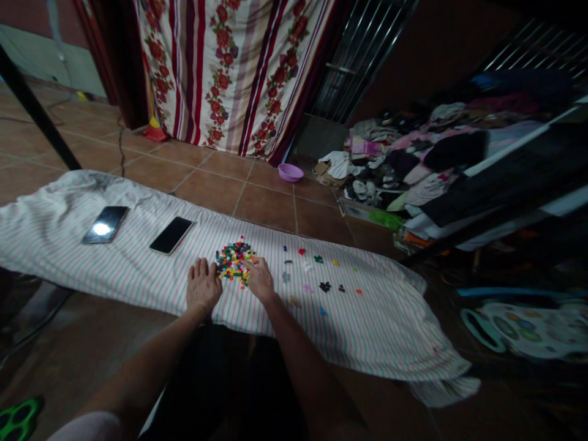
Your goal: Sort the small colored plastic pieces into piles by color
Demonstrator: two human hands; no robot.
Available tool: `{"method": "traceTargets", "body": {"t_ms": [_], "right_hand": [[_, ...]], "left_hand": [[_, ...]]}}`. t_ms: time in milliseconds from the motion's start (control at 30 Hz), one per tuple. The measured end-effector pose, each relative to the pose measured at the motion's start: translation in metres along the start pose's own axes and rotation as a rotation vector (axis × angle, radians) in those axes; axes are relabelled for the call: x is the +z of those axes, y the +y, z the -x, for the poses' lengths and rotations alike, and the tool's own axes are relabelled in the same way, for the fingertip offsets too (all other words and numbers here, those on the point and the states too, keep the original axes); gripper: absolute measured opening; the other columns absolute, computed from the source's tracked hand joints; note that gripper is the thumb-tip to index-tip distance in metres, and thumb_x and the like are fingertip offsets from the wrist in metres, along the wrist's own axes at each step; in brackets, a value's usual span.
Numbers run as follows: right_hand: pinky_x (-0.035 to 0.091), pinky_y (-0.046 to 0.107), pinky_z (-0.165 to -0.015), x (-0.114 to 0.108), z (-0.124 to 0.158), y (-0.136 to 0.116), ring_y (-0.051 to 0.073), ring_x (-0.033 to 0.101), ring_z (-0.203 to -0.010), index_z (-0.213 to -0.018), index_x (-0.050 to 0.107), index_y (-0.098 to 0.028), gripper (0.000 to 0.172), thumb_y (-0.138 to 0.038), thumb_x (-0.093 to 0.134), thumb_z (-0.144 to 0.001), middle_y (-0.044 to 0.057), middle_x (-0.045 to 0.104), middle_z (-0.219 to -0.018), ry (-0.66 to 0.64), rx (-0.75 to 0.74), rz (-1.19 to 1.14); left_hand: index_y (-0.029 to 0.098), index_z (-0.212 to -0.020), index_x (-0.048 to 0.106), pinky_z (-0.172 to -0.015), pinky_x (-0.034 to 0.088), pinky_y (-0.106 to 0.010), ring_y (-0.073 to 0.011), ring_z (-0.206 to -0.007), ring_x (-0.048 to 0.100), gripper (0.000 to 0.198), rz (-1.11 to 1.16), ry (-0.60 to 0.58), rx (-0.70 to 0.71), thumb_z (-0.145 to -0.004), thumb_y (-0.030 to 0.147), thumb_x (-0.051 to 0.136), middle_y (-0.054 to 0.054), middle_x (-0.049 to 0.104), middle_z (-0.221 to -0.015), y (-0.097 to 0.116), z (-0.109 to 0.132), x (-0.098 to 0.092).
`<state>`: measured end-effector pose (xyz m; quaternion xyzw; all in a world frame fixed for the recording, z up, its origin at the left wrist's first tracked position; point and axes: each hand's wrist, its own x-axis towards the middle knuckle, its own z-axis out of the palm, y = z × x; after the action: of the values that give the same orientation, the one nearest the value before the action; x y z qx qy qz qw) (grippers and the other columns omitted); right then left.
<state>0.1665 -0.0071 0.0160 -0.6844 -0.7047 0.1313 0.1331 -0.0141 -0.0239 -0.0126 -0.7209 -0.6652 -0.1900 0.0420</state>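
A small heap of mixed coloured beads [234, 259] lies on a striped cloth [68, 245] spread over a low surface. My left hand [203, 285] rests flat on the cloth just left of the heap, fingers stretched out. My right hand [260, 279] sits at the heap's right edge, its fingers curled down onto the beads; whether it pinches one is hidden. To the right, little sorted clusters of beads [325, 285] lie apart by colour: red, green, black, blue and others.
Two dark phones [105, 224] [171, 235] lie on the cloth to the left. A purple bowl [290, 173] sits on the tiled floor beyond. A pile of clothes [413, 159] fills the right side. A flowered curtain [239, 67] hangs behind.
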Motion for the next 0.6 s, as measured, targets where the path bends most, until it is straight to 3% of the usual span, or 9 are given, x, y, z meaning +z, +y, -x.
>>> {"method": "traceTargets", "body": {"t_ms": [233,600], "right_hand": [[0.045,0.026,-0.1,0.001,-0.004,0.006,0.018,0.052,-0.118,-0.126,0.068,-0.035,0.048,-0.01,0.049,-0.089,0.005,0.052,-0.124,0.037,0.034,-0.012],[0.043,0.028,-0.1,0.002,-0.014,-0.022,0.018,0.051,-0.115,-0.124,0.069,-0.034,0.044,-0.012,0.048,-0.091,0.006,0.051,-0.122,-0.028,-0.011,-0.03]], "left_hand": [[0.012,-0.123,0.062,-0.112,0.033,-0.052,-0.0361,-0.138,0.043,0.043,0.03,-0.008,-0.02,-0.087,0.026,0.043,-0.022,0.053,-0.141,0.0,0.0,0.001],[0.012,-0.122,0.062,-0.111,0.035,-0.051,-0.035,-0.136,0.046,0.042,-0.002,0.005,-0.01,-0.087,0.024,0.042,-0.021,0.056,-0.138,0.003,0.0,-0.007]]}}
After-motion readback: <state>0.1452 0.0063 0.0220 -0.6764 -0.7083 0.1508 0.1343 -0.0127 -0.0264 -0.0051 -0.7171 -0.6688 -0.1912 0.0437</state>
